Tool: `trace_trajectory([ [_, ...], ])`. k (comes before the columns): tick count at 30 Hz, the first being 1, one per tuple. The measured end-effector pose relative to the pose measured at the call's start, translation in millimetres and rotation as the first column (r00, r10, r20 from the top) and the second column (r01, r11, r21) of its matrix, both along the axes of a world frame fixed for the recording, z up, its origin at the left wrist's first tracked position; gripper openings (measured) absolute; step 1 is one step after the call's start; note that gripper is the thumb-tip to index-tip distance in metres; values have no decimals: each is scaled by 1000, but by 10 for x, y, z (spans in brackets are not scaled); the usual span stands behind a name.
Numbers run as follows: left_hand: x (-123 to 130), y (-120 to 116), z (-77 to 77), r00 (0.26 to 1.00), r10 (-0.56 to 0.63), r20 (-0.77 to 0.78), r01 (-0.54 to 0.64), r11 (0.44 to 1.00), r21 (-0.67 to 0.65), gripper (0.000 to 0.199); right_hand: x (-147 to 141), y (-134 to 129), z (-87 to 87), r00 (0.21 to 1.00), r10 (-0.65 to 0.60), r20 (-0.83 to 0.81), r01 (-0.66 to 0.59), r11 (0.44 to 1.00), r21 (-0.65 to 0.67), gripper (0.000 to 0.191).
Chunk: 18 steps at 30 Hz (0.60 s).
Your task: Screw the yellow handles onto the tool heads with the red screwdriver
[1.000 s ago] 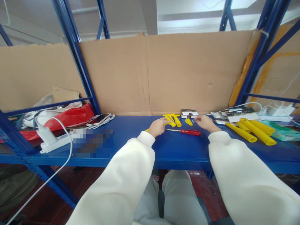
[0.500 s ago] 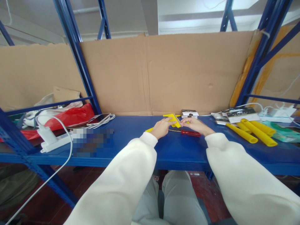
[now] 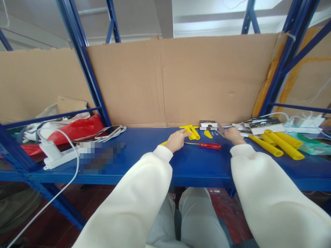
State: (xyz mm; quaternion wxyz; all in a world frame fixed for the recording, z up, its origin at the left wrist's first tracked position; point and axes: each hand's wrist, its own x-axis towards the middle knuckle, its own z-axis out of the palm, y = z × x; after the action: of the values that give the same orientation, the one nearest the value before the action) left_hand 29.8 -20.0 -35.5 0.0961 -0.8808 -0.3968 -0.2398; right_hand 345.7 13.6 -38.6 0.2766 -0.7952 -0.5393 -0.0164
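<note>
My left hand (image 3: 176, 140) is closed with its fingertips on a yellow T-shaped plastic part (image 3: 191, 133), which lies near the back of the blue table. My right hand (image 3: 234, 136) pinches a thin flat grey metal plate (image 3: 220, 131) to the right. Between the hands lies a small yellow plastic piece (image 3: 208, 134), with some tiny metal bits (image 3: 214, 133) beside it. In front of these is a screwdriver (image 3: 210, 146) with a red handle, its shaft pointing at my left hand. A yellow end (image 3: 163, 143) shows left of my left wrist.
Several yellow tubes (image 3: 284, 146) lie at right, by a green packet (image 3: 312, 144) and black-and-white boxes (image 3: 267, 126). Small stacked cartons (image 3: 208, 125) stand against the cardboard wall (image 3: 207, 79). At left are a white power strip (image 3: 60, 156), cables and a red bag (image 3: 77, 132).
My right hand has moved right, away from the yellow part, with the grey metal plate in it. The small yellow piece shows now. My left hand has stayed in almost the same place.
</note>
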Motion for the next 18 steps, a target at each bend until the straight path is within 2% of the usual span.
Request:
trace_trajectory([
  [2,0,-3,3,1000,3,-1,-3,1000,1,58,33,-22,-3,980,-188,-60,182,979,-92,44],
  [4,-1,-8,8,1000,7,-11,-7,1000,2,58,22,-37,-12,959,-264,-97,251,959,-131,44],
  [12,2,-27,22,1000,0,-3,0,1000,-4,57,99,100,-143,974,-211,-87,207,977,-59,43],
  [16,7,-42,37,1000,6,-29,-7,1000,-23,54,91,89,-124,972,-223,-70,213,969,-127,46],
  [18,8,-42,39,999,5,-46,-6,1000,-24,53,42,53,-100,976,-217,-25,213,970,-115,48],
])
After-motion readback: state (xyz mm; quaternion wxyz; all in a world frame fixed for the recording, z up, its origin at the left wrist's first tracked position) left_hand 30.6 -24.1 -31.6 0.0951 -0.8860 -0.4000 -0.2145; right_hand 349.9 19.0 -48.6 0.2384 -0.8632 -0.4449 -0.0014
